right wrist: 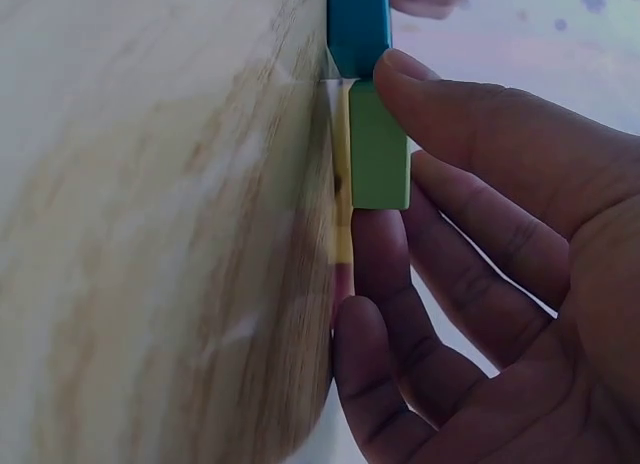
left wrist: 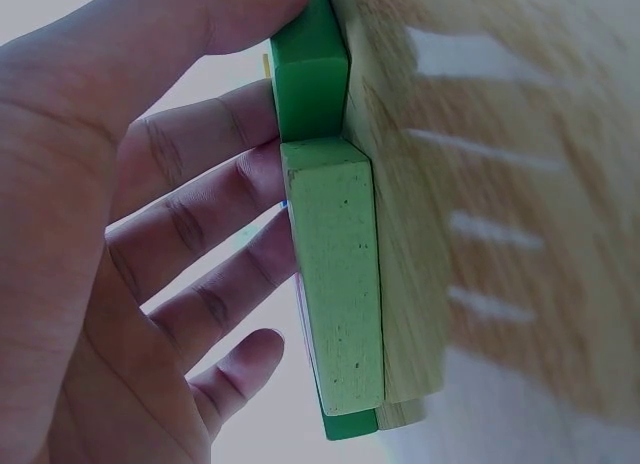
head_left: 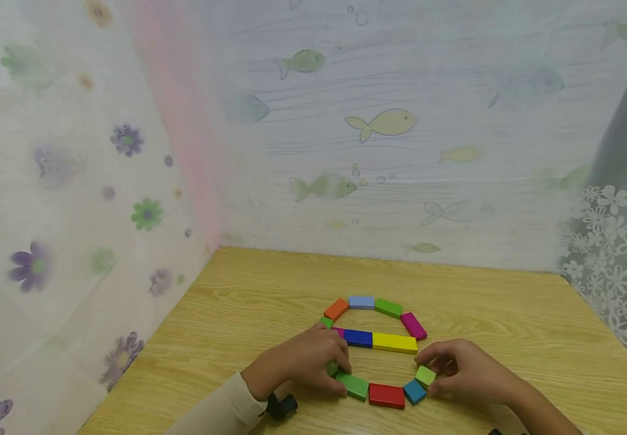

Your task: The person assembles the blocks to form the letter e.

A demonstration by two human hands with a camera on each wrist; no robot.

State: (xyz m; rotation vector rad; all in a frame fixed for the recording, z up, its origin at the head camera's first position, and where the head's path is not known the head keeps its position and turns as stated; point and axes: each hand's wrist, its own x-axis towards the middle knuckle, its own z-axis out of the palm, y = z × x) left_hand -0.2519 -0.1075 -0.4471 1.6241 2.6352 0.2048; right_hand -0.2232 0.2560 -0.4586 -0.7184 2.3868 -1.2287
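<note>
Wooden blocks form a rounded outline with a straight row across it. My left hand (head_left: 313, 356) curls over the left side of the outline. Its thumb is against a green block (left wrist: 312, 84), while the fingers reach behind that block and the pale green block (left wrist: 335, 274) adjoining it. At the lower right, my right hand (head_left: 468, 368) pinches a lime green block (head_left: 425, 377) between thumb and fingers, low at the tabletop. That block touches the blue block (head_left: 415, 391), which sits beside the red block (head_left: 386, 396).
The straight row includes a dark blue block (head_left: 358, 338) and a yellow block (head_left: 395, 342). Orange (head_left: 336, 310), light blue (head_left: 361, 302), green (head_left: 388, 307) and magenta (head_left: 414, 326) blocks curve along the far side. Patterned curtains surround the wooden table (head_left: 210, 326).
</note>
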